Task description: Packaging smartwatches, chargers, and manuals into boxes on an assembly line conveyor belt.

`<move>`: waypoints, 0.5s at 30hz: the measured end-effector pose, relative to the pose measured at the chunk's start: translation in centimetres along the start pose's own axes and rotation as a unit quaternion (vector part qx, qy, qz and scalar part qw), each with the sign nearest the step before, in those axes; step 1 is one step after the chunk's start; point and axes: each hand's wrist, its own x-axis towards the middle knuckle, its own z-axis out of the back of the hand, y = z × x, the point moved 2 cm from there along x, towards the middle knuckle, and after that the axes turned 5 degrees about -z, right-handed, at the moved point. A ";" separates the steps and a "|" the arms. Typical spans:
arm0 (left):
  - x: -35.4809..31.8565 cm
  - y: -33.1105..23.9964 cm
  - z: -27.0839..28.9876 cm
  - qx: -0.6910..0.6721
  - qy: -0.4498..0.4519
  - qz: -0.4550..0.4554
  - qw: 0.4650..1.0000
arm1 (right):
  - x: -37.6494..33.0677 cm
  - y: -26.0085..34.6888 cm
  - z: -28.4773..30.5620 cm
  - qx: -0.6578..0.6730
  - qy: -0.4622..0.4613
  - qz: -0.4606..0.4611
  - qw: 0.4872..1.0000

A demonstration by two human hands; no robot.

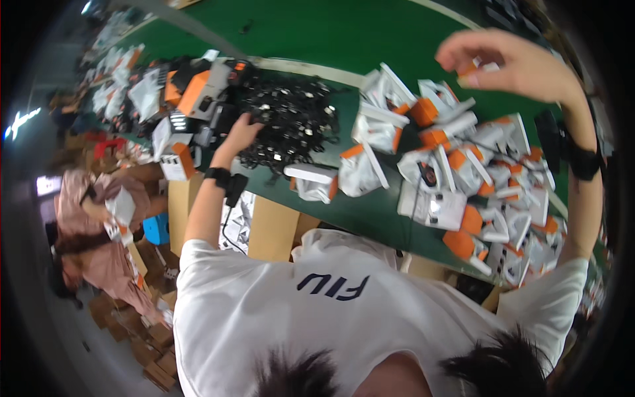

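A pile of short black cables (291,122) with small shiny plugs lies on the green table (317,33). At its left edge my left hand (241,134) reaches in, fingers apart and touching the cables. My right hand (499,63) is raised over the far right of the table, fingers curled toward the thumb. Something small, orange and white, shows between them, too small to make out. Below that hand lie many white-wrapped packages with orange ends (440,142), some stacked on others. A white-and-orange box (202,92) stands left of the cables.
More wrapped packages and dark boxes (142,92) crowd the table's far left. An open cardboard box (274,228) stands at the near edge. At the left, a person in pink (99,205) holds a white package beside a blue container (157,228); cardboard boxes (142,351) cover the floor there.
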 end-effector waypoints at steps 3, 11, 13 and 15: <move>-0.4 2.1 0.0 -0.008 -0.036 -0.056 0.998 | -3.1 5.4 1.4 0.019 0.139 -0.031 0.990; -4.0 1.8 -0.4 -0.049 -0.047 -0.045 0.997 | -8.8 5.1 -1.3 0.058 0.037 -0.109 0.992; -4.3 2.7 -0.9 -0.022 -0.065 -0.088 0.994 | -9.5 6.3 -2.0 0.046 0.031 -0.130 0.990; -3.3 3.0 -2.5 -0.002 -0.097 -0.127 0.987 | -11.2 8.0 -2.7 0.035 0.014 -0.168 0.985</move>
